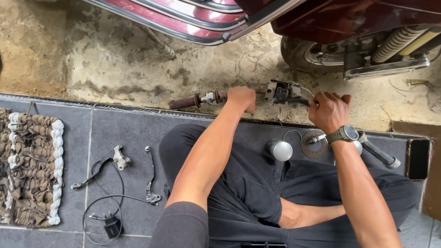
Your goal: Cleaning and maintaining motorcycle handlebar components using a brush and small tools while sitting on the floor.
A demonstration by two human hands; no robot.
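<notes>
Person seated on grey floor tiles [133,133], legs crossed, facing a maroon scooter [349,23] at the far side.

Left hand [242,98]: grip closed around a handlebar [216,97] held level above the concrete just past the tile edge. Rubber sleeve [182,103] on the bar's left end; switch housing [281,92] with loose wires at its right end.

Right hand [328,110]: fist closed on a black lever [298,102] just right of the housing. Watch [345,133] on that wrist.

Near the hands, on the tiles: round bulb [279,150], grey disc [314,146] beside it, a second bar [381,156] partly under the right forearm, dark phone [418,159] at far right.

Left of the knees: two loose levers [98,170] [150,177], well apart from the hands, and a charger [111,226] with a looped cable. Woven mat [30,167] at the left edge.
</notes>
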